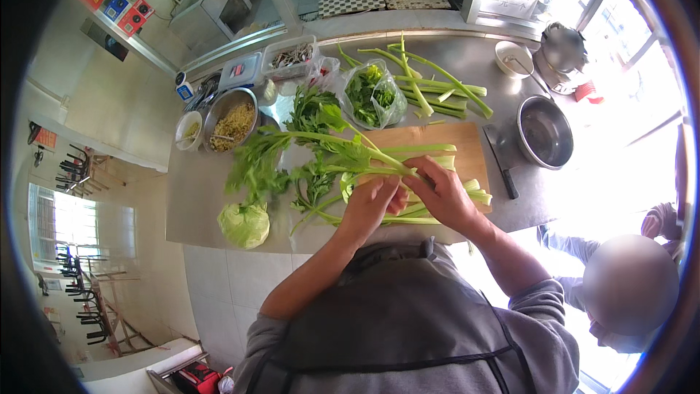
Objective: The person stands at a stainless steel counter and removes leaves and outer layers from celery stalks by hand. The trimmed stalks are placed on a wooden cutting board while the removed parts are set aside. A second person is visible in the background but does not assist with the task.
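My right hand [444, 192] pinches the lower end of a leafy celery stalk [350, 143] over a wooden cutting board [465, 134]. Close beside it, my left hand [372, 205] has its fingers curled on the same celery. The leafy tops [257, 161] reach out to the left, past the board. More pale celery stalks [421, 149] lie across the board beneath my hands, partly hidden by them. A cleaver with a black handle [509, 183] rests on the steel table, right of the board.
Left on the steel table [191, 208] are a cabbage [244, 224] and a metal bowl of chopped food [232, 123]. Behind the board lie a plastic bag of leaves [374, 96] and trimmed stalks [437, 87]. An empty steel basin [544, 131] stands right. Another person [629, 290] is at lower right.
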The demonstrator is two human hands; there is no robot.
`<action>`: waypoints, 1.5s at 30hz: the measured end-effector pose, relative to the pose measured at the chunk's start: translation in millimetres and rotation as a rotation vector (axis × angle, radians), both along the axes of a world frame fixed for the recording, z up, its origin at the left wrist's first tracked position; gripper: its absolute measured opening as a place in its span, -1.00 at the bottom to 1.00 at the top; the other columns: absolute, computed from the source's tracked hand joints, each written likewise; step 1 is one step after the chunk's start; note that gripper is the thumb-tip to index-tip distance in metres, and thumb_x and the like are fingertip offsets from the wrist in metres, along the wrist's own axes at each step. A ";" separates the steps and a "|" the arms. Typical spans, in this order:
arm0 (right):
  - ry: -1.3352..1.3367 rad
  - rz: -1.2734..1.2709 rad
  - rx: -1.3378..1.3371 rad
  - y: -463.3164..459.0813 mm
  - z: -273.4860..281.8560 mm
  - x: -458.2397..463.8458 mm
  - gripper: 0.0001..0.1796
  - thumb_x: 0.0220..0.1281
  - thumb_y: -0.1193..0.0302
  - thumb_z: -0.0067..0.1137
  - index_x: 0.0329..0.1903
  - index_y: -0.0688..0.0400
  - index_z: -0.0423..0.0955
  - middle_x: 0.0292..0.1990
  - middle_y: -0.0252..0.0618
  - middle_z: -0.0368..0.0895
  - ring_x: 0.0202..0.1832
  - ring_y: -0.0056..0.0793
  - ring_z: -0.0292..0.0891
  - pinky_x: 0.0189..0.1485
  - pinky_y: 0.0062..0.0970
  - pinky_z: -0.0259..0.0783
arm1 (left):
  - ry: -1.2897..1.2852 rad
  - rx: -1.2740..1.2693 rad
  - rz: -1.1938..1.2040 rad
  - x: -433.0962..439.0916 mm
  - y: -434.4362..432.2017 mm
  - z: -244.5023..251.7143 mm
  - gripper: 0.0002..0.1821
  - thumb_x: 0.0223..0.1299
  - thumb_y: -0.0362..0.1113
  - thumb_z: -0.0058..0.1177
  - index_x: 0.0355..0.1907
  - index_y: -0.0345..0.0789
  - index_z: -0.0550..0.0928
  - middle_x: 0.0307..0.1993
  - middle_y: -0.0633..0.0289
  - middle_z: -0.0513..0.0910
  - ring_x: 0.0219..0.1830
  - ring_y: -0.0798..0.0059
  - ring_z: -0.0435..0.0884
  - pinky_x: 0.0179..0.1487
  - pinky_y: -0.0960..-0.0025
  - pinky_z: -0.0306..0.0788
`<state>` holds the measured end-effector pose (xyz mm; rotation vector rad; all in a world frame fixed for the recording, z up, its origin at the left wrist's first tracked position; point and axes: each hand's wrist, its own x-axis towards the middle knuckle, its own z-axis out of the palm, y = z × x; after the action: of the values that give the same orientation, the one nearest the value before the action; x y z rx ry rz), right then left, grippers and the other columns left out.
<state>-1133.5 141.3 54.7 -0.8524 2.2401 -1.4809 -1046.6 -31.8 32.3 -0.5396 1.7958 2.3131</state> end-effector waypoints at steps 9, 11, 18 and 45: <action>-0.450 0.072 -0.117 3.2 2.6 -4.4 -0.70 0.59 0.30 0.12 0.14 0.25 0.46 -0.54 -0.46 0.41 -0.54 -0.74 0.28 -0.50 -0.59 0.19 | 0.722 -1.377 0.215 3.4 -26.3 17.9 -0.74 0.19 -0.39 0.32 -0.05 -0.25 0.69 -0.06 0.22 0.63 0.01 0.16 0.56 0.13 0.10 0.36; -0.569 0.091 -0.149 4.1 2.2 -6.0 -0.70 0.61 0.29 0.08 0.15 0.24 0.45 -0.53 -0.49 0.39 -0.57 -0.78 0.21 -0.54 -0.63 0.13 | 0.763 -1.430 0.164 1.4 -27.7 15.1 -0.74 0.18 -0.39 0.33 -0.05 -0.22 0.69 -0.07 0.19 0.63 0.02 0.16 0.56 0.12 0.11 0.37; -0.797 0.143 -0.193 7.7 5.7 -10.6 -0.72 0.66 0.24 0.00 0.11 0.20 0.45 -0.53 -0.52 0.30 -0.60 -0.79 0.12 -0.57 -0.65 0.08 | 0.765 -1.404 0.050 -1.2 -26.9 8.3 -0.78 0.23 -0.44 0.23 -0.06 -0.29 0.65 -0.14 0.15 0.60 -0.04 0.11 0.56 0.11 0.07 0.35; -1.016 0.231 -0.229 14.9 3.1 -17.8 -0.73 0.68 0.24 -0.05 0.04 0.21 0.43 -0.54 -0.56 0.14 -0.62 -0.80 0.01 -0.63 -0.68 -0.05 | 0.567 -1.159 -0.088 -10.8 -39.5 -3.5 -0.73 0.32 -0.35 0.29 0.04 -0.28 0.65 -0.22 0.08 0.58 -0.29 0.20 0.62 -0.25 0.24 0.49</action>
<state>-1151.3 156.1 57.8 -0.2611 1.2062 -1.5650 -1057.4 -71.2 28.9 0.1430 3.2496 1.1837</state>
